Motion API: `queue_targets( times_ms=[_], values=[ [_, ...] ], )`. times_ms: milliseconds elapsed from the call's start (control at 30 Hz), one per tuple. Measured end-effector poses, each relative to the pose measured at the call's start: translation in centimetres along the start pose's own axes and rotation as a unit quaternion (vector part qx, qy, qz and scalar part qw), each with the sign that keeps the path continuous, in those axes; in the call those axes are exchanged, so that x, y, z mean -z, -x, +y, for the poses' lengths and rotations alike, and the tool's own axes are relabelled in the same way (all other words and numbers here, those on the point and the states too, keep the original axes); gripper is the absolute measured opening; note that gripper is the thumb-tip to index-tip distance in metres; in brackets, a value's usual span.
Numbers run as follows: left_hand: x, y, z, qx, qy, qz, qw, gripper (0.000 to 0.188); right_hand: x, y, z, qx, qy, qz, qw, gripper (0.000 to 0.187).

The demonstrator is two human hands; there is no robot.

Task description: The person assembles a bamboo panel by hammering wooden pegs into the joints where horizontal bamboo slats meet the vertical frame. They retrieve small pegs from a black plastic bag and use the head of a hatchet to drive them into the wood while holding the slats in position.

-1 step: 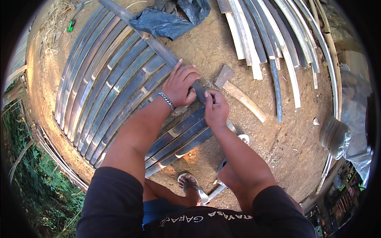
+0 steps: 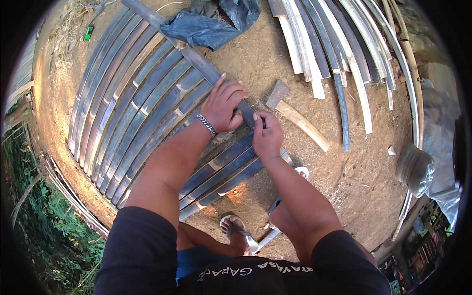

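Dark split-bamboo slats [image 2: 147,101] lie side by side on the ground, with a long dark bamboo crosspiece [image 2: 196,61] laid slantwise over their far ends. My left hand [image 2: 225,104], with a braided bracelet at the wrist, is closed over this crosspiece, fingers across its top and thumb at the near side. Just to its right, my right hand [image 2: 268,132] rests against the same crosspiece with thumb and forefinger pressed together. Whatever is between those fingers is too small or hidden to make out. Beyond my right hand lies a hammer-like tool [image 2: 300,123] with a blocky metal head and pale wooden handle.
More bamboo strips [image 2: 339,59], dark and pale, lie at the far right. A crumpled dark plastic sheet [image 2: 206,29] covers part of the crosspiece's far side. A large clear plastic bottle [image 2: 415,169] lies on the right. Green plants [image 2: 54,221] grow at the left. My sandalled feet stand close by.
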State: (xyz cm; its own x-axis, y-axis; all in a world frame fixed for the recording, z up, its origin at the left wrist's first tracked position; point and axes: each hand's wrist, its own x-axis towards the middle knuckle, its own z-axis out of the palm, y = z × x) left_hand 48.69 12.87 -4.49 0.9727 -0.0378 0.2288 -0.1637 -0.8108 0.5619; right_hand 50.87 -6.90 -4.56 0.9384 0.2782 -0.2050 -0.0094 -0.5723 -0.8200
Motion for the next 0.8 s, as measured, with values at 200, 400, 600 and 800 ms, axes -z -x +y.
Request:
queue_targets(
  times_ms=[200,400,600,800],
  values=[
    [1.0,0.8,0.8,-0.015,0.044,-0.053,0.998,0.047,0.0,0.0,-1.4,0.049,0.030,0.030,0.998,0.009],
    [-0.7,2.5,3.9,0.059,0.054,0.017,0.997,0.043,-0.2,0.0,-0.6,0.070,0.018,0.030,0.997,0.008],
    [-1.9,2.8,4.1,0.082,0.059,0.061,0.993,0.036,-0.2,0.1,-0.6,0.079,0.018,0.026,0.996,0.008],
    [-2.0,2.8,4.2,0.100,0.083,0.074,0.989,0.036,0.2,0.1,-0.6,0.084,0.018,0.011,0.996,0.008]
  ],
)
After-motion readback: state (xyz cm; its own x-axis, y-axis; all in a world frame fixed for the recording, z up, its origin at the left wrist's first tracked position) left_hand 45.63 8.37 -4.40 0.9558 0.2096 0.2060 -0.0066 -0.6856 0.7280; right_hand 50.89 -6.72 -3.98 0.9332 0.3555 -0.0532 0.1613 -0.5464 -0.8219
